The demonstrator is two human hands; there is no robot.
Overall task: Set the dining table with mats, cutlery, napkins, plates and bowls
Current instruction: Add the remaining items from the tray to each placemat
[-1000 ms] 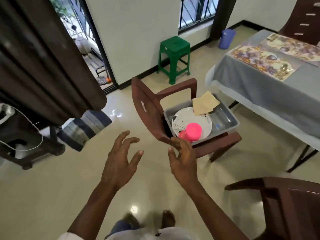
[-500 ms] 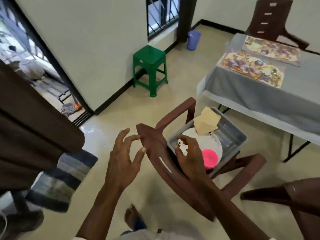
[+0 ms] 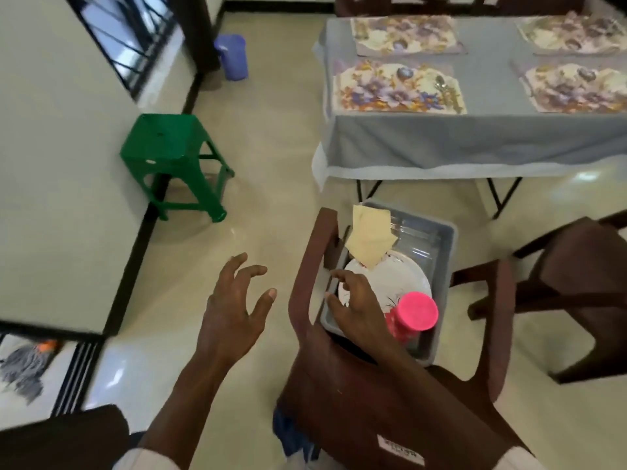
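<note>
1. right hand (image 3: 353, 300), lower centre: reaches over the chair back into the tub, fingers apart and bent over the plate's left edge; nothing clamped, can't tell if the fingertips touch
2. left hand (image 3: 234, 307), just left of it over bare floor: fingers spread and loosely bent, holds nothing
3. plate (image 3: 397, 283): round, white, glossy, with a thin dark sprig print; lies flat in the tub
4. pink cup (image 3: 417, 312): bright plastic, round, patterned side; at the plate's lower right, inside the tub
5. napkins (image 3: 369, 235): pale yellow folded squares in a stack, overlapping the plate's upper edge
6. tub (image 3: 444, 239): grey plastic, rectangular, rounded corners; sits on the chair seat
7. chair (image 3: 339, 385): brown moulded plastic; white sticker (image 3: 400, 449) on its back at the bottom of the frame, print unreadable
8. table (image 3: 475, 140), upper right: grey cloth with a pale hem; four floral mats (image 3: 397, 86) with purple blooms; a metal spoon (image 3: 441, 83) on the near-left mat
9. green stool (image 3: 173, 154), plastic, left centre; lilac bin (image 3: 232, 59), top centre; glossy cream floor
</note>
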